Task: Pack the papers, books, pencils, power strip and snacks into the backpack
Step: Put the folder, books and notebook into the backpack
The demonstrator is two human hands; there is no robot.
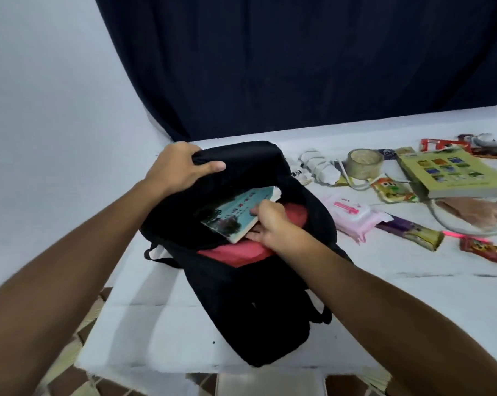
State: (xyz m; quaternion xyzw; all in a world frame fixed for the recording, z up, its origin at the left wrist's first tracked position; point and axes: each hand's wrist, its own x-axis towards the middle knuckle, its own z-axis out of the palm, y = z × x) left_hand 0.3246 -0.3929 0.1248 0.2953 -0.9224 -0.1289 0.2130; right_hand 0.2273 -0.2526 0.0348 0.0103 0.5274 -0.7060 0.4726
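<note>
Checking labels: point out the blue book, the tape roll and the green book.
blue book (235, 217): head view, middle of its cover, held by the right hand (273, 224).
tape roll (365, 164): head view, outer side wall.
green book (452, 170): head view, middle of its cover.

Looks like a makeshift recording corner in somebody's home, not an office or lab. A dark navy curtain (298, 61) hangs as a backdrop beyond the left hand (178, 167), against a plain pale wall (41, 95). The tabletop (412, 295) is a white-covered surface, and below the forearms you can see a brown tiled floor (78, 378) with light grout, pretty domestic looking.
</note>
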